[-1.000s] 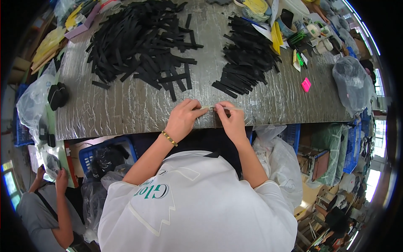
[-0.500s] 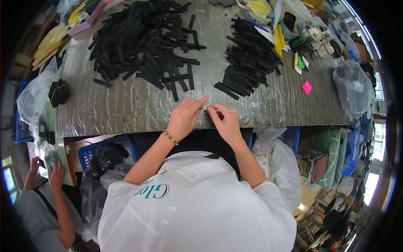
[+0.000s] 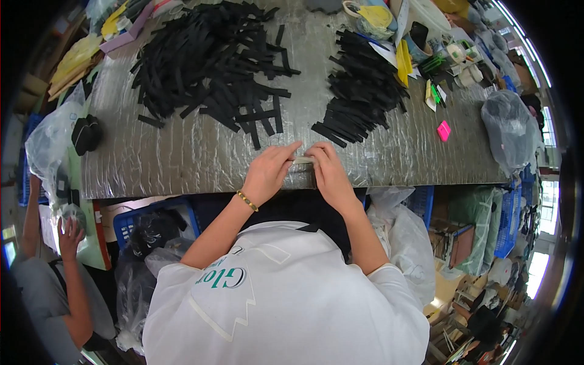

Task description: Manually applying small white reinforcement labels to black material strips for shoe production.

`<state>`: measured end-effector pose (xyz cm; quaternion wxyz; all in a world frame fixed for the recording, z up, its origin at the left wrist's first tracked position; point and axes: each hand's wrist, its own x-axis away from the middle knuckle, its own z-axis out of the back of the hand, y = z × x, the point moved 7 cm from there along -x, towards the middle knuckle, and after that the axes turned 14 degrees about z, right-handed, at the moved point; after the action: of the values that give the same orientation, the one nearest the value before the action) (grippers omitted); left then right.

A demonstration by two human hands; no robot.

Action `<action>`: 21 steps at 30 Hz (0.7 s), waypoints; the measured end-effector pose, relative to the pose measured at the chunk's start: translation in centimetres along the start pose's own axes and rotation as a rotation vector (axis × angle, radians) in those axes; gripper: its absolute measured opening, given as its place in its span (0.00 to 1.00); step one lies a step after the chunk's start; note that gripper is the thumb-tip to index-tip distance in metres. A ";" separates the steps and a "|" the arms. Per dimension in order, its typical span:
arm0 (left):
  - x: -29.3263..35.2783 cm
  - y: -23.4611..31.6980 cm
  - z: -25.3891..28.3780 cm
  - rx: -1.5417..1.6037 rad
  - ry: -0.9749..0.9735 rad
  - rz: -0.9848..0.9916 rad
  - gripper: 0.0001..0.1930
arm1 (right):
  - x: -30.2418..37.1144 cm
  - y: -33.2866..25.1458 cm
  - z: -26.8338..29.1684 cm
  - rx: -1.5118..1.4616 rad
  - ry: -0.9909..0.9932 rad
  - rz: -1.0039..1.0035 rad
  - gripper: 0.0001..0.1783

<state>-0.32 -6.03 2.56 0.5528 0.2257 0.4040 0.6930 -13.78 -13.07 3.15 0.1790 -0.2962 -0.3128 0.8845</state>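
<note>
Near the front edge of the table, a narrow pale strip (image 3: 302, 160) spans the short gap between my two hands. One end is pinched by my left hand (image 3: 266, 169), which has a beaded bracelet on its wrist. My right hand (image 3: 331, 175) grips the other end, fingers bent over it. What the strip is made of cannot be made out. Just beyond my hands lie a large loose heap of black strips (image 3: 201, 61) on the left and a smaller, more aligned pile of black strips (image 3: 365, 85) on the right.
A bright pink piece (image 3: 444, 131) lies on the plastic-covered table (image 3: 182, 164). Stationery and a yellow item (image 3: 403, 63) crowd the far right. Clear plastic bags (image 3: 512, 131) flank the table. Blue baskets (image 3: 124, 224) stand below it. A co-worker's hand (image 3: 71, 237) shows at left.
My right hand has shifted slightly away from my left, its fingers reaching farther forward. The pale strip, which stuck out right of that hand, now lies between both hands. The co-worker's hands have moved apart.
</note>
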 end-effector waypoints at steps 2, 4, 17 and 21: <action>0.1 -0.2 0.1 0.025 0.010 -0.022 0.23 | 0.1 0.5 0.0 0.033 -0.070 -0.036 0.13; 0.1 -0.3 0.5 0.050 0.017 -0.050 0.20 | 0.0 0.7 -0.1 0.080 -0.120 -0.006 0.13; 1.9 -4.6 11.5 0.063 0.411 0.182 0.07 | 1.1 0.9 1.6 0.358 -0.055 0.073 0.14; 2.7 -5.3 12.1 0.053 0.451 0.193 0.07 | -1.2 2.1 3.0 0.525 0.090 0.039 0.11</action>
<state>11.17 0.57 4.85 0.3737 0.1175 0.5118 0.7646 -15.11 -16.59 4.14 0.2465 -0.2847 -0.0584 0.9245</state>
